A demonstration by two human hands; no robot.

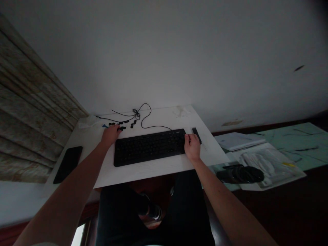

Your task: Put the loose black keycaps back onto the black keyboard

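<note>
A black keyboard (148, 147) lies slightly slanted on the white table. My right hand (192, 146) is closed on its right end, with the thumb side at the upper edge. Beyond the keyboard's left end, my left hand (110, 134) reaches among small loose black keycaps (127, 121). Its fingers are pinched together, with a dark piece that looks like a keycap at the tips, partly hidden by them. More keycaps (132, 126) are scattered just right of that hand. A small blue tool (105, 126) rests left of the keycaps.
The keyboard's black cable (146, 115) loops toward the wall, bundled in the middle. A black phone-like slab (68, 164) lies at the table's left. A dark strip (196, 135) sits beside my right hand. Papers (237, 140) and a black folded item (241, 173) are on the right-hand surface.
</note>
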